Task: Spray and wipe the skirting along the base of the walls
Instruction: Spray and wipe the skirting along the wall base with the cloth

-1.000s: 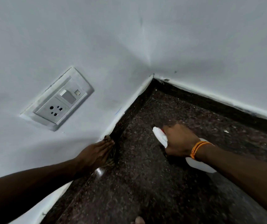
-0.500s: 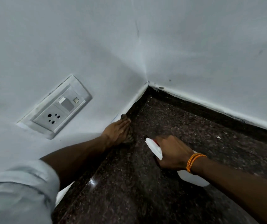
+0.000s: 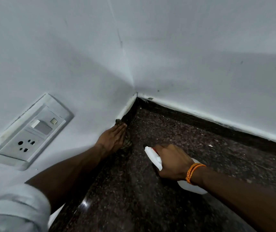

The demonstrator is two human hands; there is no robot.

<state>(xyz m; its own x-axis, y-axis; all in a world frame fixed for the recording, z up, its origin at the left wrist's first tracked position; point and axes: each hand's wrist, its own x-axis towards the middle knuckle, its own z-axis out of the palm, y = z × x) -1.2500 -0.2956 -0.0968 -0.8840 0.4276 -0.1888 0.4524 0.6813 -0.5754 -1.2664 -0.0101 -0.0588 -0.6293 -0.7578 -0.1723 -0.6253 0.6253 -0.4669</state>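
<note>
Dark stone skirting point(image 3: 131, 113) runs along the base of the left wall into the room corner, and more skirting point(image 3: 217, 126) follows the right wall. My left hand point(image 3: 113, 139) lies flat with straight fingers and presses a dark patterned cloth point(image 3: 127, 143) against the left skirting, a short way from the corner. The cloth is mostly hidden under the hand. My right hand point(image 3: 172, 162) grips a white spray bottle point(image 3: 154, 157) just above the floor, nozzle aimed toward the left skirting. An orange thread band is on that wrist.
A white switch and socket plate point(image 3: 32, 131) sits low on the left wall. The floor point(image 3: 167, 206) is dark speckled polished stone. White walls meet at the corner point(image 3: 136, 93). My pale sleeve point(image 3: 11, 208) fills the lower left.
My left hand has slid the cloth along the left skirting toward the corner. My right hand with the spray bottle has followed it forward and to the left.
</note>
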